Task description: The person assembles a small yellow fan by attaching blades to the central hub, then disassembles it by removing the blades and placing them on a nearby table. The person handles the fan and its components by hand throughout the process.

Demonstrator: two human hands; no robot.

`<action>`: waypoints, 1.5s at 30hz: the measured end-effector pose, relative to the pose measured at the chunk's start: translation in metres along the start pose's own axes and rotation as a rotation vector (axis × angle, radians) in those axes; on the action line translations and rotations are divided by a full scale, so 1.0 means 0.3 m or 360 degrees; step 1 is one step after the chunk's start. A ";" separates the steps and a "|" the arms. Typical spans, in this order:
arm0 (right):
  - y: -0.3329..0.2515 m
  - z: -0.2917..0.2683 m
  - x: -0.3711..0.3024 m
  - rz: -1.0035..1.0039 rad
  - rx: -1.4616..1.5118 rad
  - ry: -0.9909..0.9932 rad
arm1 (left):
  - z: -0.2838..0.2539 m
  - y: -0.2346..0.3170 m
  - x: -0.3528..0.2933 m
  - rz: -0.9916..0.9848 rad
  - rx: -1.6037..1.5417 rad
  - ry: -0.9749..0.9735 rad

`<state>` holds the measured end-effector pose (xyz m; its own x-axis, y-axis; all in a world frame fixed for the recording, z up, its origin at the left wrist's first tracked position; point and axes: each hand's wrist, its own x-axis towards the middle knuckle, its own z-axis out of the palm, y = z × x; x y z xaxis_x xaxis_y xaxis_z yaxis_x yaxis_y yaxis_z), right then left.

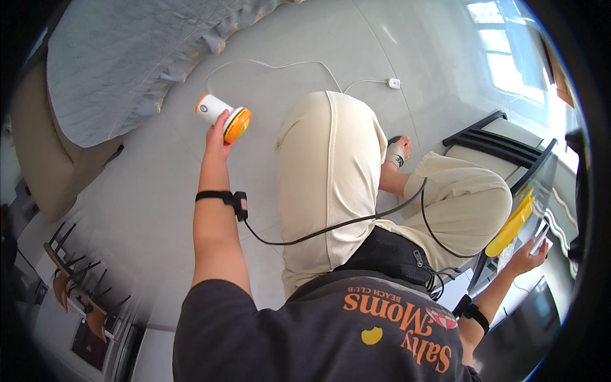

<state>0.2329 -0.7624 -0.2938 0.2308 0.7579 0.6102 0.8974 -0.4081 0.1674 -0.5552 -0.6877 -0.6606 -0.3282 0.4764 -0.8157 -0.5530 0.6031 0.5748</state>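
Note:
Out to the left, above the floor, my left hand [217, 135] is closed around a white-and-orange cylindrical device [218, 109]. Its body is white with an orange rim at one end; a wider, round yellow-orange end tilts toward the lower right. At the far right, my right hand [527, 257] is beside a yellow, long flat object [511, 224]. The fingers are bent, with a small pale thing [541, 238] at their tips, too small to make out. Both forearms wear black straps; a black cable runs from the left one across my lap.
A grey quilted cover [121, 63] hangs at the upper left. A white cable leads to a white socket block [394, 83] on the tiled floor. Black-framed furniture [503, 143] stands close on the right, under a bright window. Chairs [76, 286] are at the lower left.

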 end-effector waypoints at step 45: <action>-0.484 -0.332 -0.080 -0.0183 0.2432 -0.0399 | 1.185 0.130 -1.497 -0.0174 0.0393 -0.2066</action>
<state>0.0596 -0.7721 -0.2556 0.0509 0.8741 0.4830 0.3944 0.4267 -0.8138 -0.1572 -0.6505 -0.2486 0.7510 0.5967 -0.2828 -0.3317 0.7112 0.6199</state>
